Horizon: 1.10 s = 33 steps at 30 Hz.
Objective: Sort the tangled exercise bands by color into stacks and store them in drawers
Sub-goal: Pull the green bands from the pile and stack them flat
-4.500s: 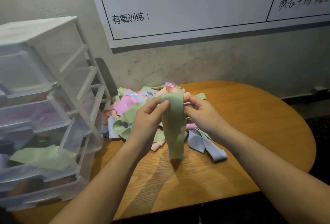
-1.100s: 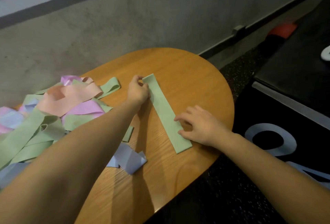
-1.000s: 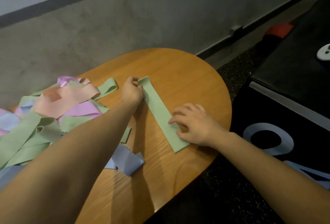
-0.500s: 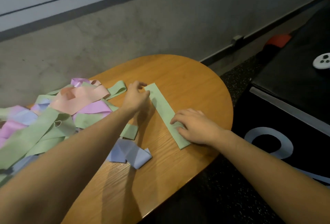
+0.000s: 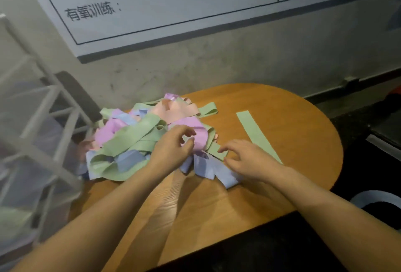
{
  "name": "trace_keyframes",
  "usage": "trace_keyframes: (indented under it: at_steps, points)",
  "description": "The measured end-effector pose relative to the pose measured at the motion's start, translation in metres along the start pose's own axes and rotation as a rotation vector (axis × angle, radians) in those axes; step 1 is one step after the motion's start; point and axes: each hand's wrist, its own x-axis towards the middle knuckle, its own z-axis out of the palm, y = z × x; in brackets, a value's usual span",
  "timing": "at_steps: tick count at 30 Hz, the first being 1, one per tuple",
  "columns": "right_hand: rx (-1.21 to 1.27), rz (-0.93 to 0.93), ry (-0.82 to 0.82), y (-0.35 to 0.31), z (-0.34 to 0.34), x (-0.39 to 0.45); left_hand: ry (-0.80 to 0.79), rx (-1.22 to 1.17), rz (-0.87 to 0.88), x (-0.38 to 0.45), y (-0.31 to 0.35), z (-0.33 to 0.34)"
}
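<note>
Neither grip is holding anything: left hand [image 5: 173,148] and right hand [image 5: 247,158], fingers loosely spread, are now reaching into the tangled pile [image 5: 147,139]; flattened green band [image 5: 256,132] is lying released on the table [image 5: 293,119], starting its stack.

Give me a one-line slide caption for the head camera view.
Both hands, left hand and right hand, reach into the tangled bands beside one flattened green band on the wooden table.

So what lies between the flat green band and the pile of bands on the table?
In the head view, only bare table separates the flat green band from the pile.
</note>
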Motion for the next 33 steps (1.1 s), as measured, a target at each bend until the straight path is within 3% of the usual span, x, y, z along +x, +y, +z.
trace_keyframes:
  at_steps: [9, 18, 20, 25, 33]
  points:
    - [0.134, -0.085, 0.068, -0.082, 0.028, 0.031, 0.164, -0.014, -0.148, -0.063, -0.071, -0.048]
    - [0.144, -0.162, 0.064, -0.141, 0.045, 0.113, 0.338, -0.073, -0.278, -0.066, -0.119, -0.07]
    - [0.087, -0.198, 0.026, -0.15, 0.048, 0.134, 0.372, -0.072, -0.28, -0.061, -0.126, -0.069]
    - [-0.372, -0.432, -0.053, -0.161, 0.061, 0.187, 0.367, -0.063, -0.294, -0.051, -0.143, -0.073]
    - [-0.448, -0.358, -0.136, -0.15, 0.083, 0.224, 0.321, -0.052, -0.324, -0.051, -0.144, -0.081]
